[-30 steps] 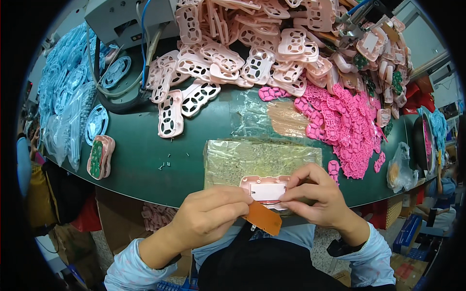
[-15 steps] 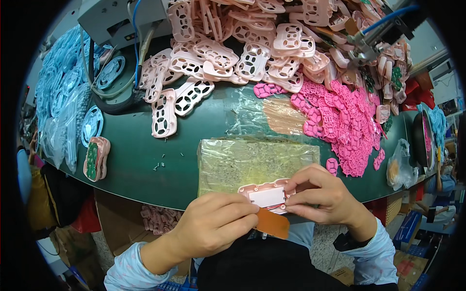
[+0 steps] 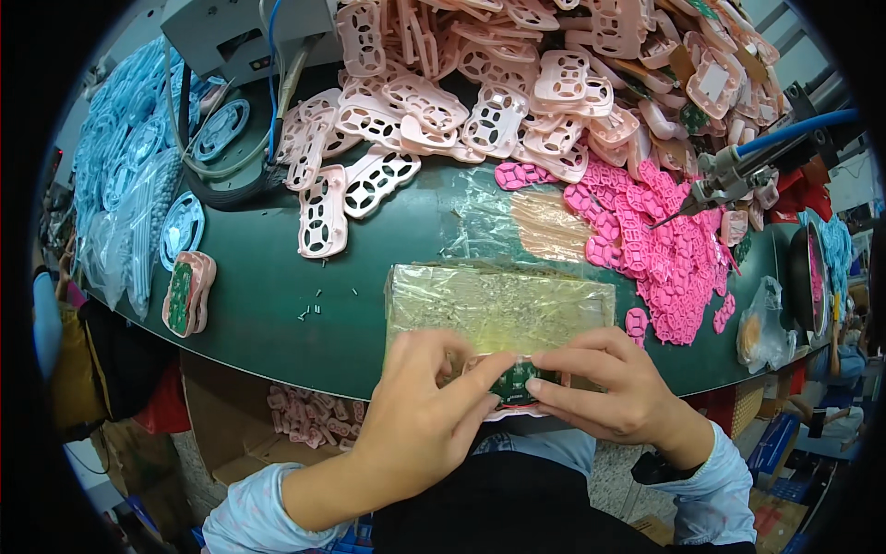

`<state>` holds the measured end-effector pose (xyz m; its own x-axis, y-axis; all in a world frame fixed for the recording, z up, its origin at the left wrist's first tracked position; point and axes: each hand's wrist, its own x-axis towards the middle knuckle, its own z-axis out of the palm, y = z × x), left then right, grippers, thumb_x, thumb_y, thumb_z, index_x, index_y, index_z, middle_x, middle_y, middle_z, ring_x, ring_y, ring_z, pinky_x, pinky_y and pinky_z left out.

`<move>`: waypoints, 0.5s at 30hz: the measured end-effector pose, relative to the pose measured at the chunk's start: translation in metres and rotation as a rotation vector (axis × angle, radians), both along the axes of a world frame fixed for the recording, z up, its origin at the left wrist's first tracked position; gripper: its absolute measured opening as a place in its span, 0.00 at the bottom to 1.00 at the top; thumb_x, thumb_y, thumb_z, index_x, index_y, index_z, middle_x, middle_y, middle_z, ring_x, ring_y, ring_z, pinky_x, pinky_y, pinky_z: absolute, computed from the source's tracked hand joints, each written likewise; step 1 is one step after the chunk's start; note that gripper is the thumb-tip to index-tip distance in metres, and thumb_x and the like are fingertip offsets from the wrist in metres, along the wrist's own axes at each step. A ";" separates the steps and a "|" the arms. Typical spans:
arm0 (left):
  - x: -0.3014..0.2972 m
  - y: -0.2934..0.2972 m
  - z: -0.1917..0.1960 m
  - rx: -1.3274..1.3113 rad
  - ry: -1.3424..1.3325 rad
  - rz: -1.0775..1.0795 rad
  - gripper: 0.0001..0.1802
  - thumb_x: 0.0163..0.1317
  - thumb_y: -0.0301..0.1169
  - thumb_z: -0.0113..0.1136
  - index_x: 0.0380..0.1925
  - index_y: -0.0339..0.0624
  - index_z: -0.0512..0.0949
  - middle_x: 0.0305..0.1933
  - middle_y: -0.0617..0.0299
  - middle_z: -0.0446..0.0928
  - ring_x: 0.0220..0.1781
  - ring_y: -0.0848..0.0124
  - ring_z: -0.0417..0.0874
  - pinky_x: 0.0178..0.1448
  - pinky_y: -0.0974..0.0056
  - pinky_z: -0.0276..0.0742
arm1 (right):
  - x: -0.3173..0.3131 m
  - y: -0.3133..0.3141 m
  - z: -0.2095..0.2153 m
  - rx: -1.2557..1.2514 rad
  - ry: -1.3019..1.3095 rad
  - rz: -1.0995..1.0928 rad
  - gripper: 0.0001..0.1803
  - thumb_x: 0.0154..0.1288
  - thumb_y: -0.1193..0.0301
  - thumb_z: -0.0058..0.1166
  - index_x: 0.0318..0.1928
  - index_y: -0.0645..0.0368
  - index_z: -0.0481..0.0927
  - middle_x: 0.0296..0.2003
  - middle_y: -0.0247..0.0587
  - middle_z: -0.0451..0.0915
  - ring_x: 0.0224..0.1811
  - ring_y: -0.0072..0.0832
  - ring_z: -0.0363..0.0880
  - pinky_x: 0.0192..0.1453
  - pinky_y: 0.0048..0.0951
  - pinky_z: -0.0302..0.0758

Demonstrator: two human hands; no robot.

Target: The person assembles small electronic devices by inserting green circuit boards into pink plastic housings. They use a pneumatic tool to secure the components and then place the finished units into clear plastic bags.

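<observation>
My left hand [image 3: 426, 399] and my right hand [image 3: 604, 388] are both closed, pinching a green circuit board [image 3: 515, 380] between fingers and thumbs. The board lies over a pale pink plastic shell [image 3: 517, 413], whose lower rim shows beneath it. Both hands and the part are at the front edge of a yellowish, film-wrapped block [image 3: 503, 305] on the green table. My fingers cover much of the shell, so how the board sits in it is partly hidden.
Pink shells [image 3: 489, 120] are heaped at the back, with bright pink button pads [image 3: 664, 249] to the right. A metal tool [image 3: 738, 175] hangs over the pads. Left are a shell with a green board [image 3: 189, 294], loose screws [image 3: 312, 310] and blue parts [image 3: 120, 166].
The board, earlier orange-brown side up and apart in my left hand, now shows green over the shell. My right fingers have moved onto it. The metal tool has swung down over the pink pads.
</observation>
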<state>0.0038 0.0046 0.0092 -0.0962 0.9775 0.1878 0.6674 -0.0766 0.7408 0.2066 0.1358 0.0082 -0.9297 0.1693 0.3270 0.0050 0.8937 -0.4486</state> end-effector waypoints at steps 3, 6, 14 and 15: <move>0.003 -0.008 0.002 0.084 0.036 0.082 0.26 0.45 0.23 0.73 0.49 0.44 0.80 0.47 0.51 0.75 0.45 0.57 0.75 0.43 0.59 0.74 | -0.003 0.000 -0.001 0.001 -0.005 0.027 0.18 0.48 0.71 0.69 0.43 0.57 0.83 0.48 0.40 0.79 0.44 0.35 0.76 0.43 0.33 0.77; -0.003 -0.010 -0.017 0.114 0.003 -0.060 0.27 0.44 0.26 0.74 0.48 0.42 0.80 0.53 0.47 0.74 0.49 0.53 0.77 0.48 0.56 0.77 | -0.006 -0.003 0.004 -0.020 -0.021 -0.024 0.18 0.47 0.72 0.68 0.43 0.56 0.83 0.47 0.40 0.78 0.44 0.36 0.76 0.42 0.33 0.78; -0.003 -0.002 -0.010 0.186 0.153 -0.269 0.27 0.44 0.32 0.74 0.46 0.35 0.80 0.54 0.49 0.76 0.51 0.53 0.80 0.49 0.56 0.81 | -0.001 -0.011 0.003 -0.010 -0.073 -0.124 0.18 0.49 0.73 0.67 0.44 0.55 0.84 0.46 0.40 0.78 0.44 0.38 0.76 0.41 0.34 0.77; -0.003 -0.008 -0.009 0.214 0.219 -0.256 0.26 0.43 0.32 0.74 0.45 0.34 0.81 0.53 0.50 0.77 0.51 0.54 0.81 0.49 0.56 0.81 | -0.002 -0.012 0.005 -0.017 -0.065 -0.103 0.18 0.50 0.73 0.67 0.44 0.55 0.84 0.47 0.40 0.78 0.44 0.38 0.76 0.41 0.35 0.77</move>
